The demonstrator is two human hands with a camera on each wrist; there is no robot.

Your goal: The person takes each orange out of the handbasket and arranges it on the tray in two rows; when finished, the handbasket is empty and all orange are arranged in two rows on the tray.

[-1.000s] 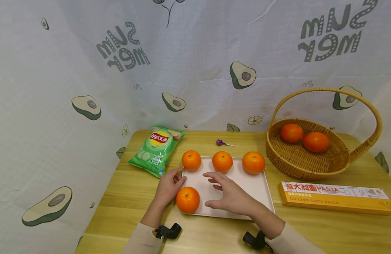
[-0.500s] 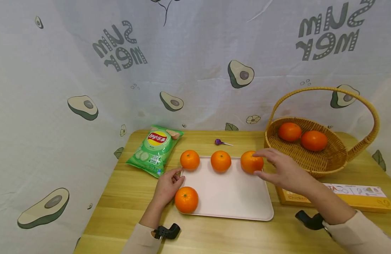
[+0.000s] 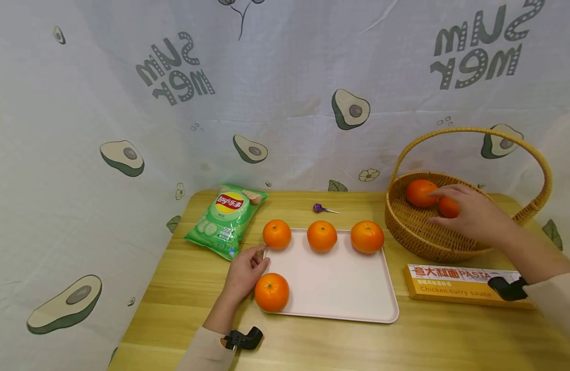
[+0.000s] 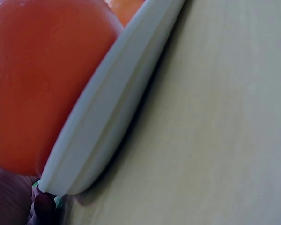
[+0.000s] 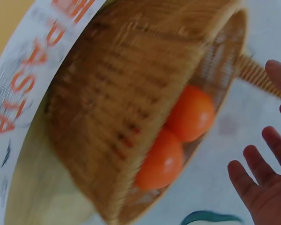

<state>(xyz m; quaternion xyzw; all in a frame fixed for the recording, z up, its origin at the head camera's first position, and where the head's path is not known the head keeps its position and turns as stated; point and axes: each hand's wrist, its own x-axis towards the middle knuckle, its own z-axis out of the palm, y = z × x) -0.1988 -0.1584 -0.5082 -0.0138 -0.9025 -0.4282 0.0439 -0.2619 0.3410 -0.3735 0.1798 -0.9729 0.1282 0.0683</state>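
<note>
My left hand (image 3: 244, 274) holds the left edge of a shallow pale pink tray (image 3: 333, 286), its fingers curled at the rim beside the front-left orange (image 3: 272, 292). Three more oranges stand along the far side: a left one (image 3: 277, 234), a middle one (image 3: 322, 236) and a right one (image 3: 367, 237). My right hand (image 3: 475, 214) is over a wicker basket (image 3: 416, 239), fingers spread and holding nothing. Inside the basket sit two oranges, a left one (image 3: 421, 193) and a right one (image 3: 448, 207), the latter partly hidden by the hand in the head view.
A green bag of chips (image 3: 226, 219) lies left of the tray. Behind the tray is a purple lollipop (image 3: 318, 207). A pasta box (image 3: 456, 286) lies in front of the basket, under the right forearm. The basket's tall handle (image 3: 475, 130) arches above it.
My right hand has moved from over the tray, past the far-right orange, to over the basket. The left hand has stayed at the tray's left edge, and the oranges have not moved.
</note>
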